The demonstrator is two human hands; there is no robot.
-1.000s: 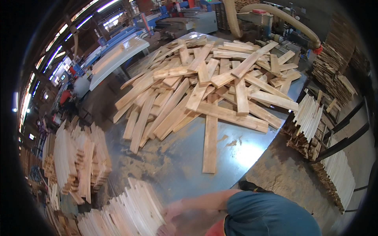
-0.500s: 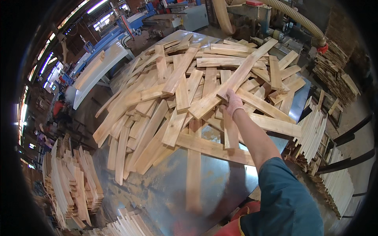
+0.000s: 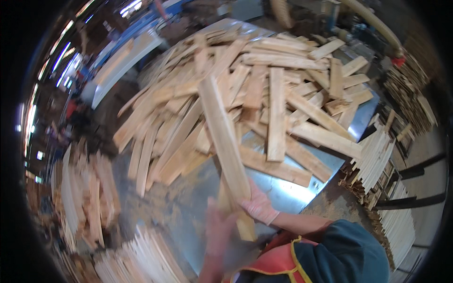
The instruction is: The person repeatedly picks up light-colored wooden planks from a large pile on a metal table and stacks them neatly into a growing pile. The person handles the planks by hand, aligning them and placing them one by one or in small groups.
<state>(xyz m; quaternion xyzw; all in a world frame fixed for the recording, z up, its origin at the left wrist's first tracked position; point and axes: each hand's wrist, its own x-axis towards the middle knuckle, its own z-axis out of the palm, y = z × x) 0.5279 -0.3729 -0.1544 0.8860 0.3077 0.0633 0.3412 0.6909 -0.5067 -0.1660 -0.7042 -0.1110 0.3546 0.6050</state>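
Note:
My right hand (image 3: 259,206), in a light knitted glove, grips the near end of a long pale wooden board (image 3: 224,134). The board slants up and leftward, raised over the pile. Blurred by motion, my left hand (image 3: 220,228) is low in front of me, thumb and fingers apart, just left of the held board's near end. A second board (image 3: 245,226) lies below the held one, pointing toward me, partly hidden by it and by my hands. Beyond my hands a loose heap of wooden boards (image 3: 276,113) covers much of the metal table (image 3: 184,226).
Stacks of wood strips stand at the near left (image 3: 141,259), at the left (image 3: 87,198) and at the right (image 3: 373,155). A white-topped bench (image 3: 125,68) is at the far left. A ribbed hose (image 3: 373,21) hangs at the far right. Sawdust lies on the tabletop.
My right hand has drawn a board off the top of the heap toward me and swung it leftward, nearly upright in view. My left hand has come into view.

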